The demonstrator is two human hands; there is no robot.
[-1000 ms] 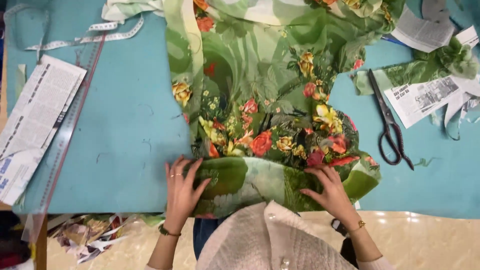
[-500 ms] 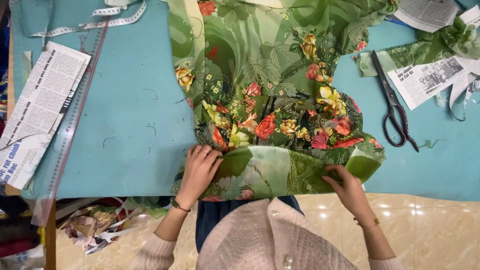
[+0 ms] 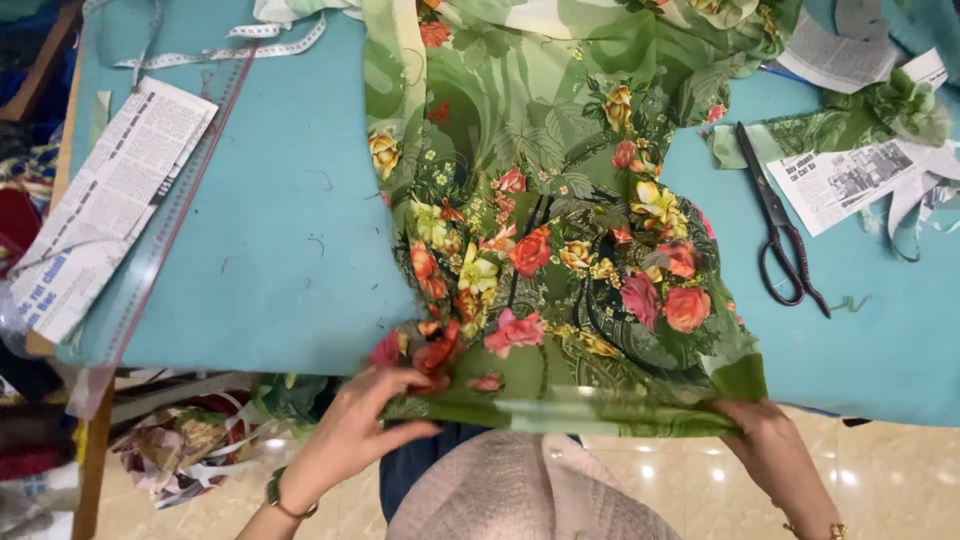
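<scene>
Both hands are gripping the near hem of a green floral-print fabric lying across the teal tabletop, left hand pinching it, right hand apparently clamping its corner, keeping the fold taut.

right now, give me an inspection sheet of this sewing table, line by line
surface: teal table, mostly bare on its left half.
job's things: green floral fabric spread from the far edge to the near edge, its near hem folded over.
clutter: black scissors lying closed right of the fabric; newspaper pieces on the left and more at the right; long ruler; measuring tape at the far left; fabric offcuts at the far right.
grippers: left hand and right hand both grip the fabric's near hem.
cables: nothing seen.
surroundings: glossy tiled floor; scrap pile under the table's left end.
</scene>
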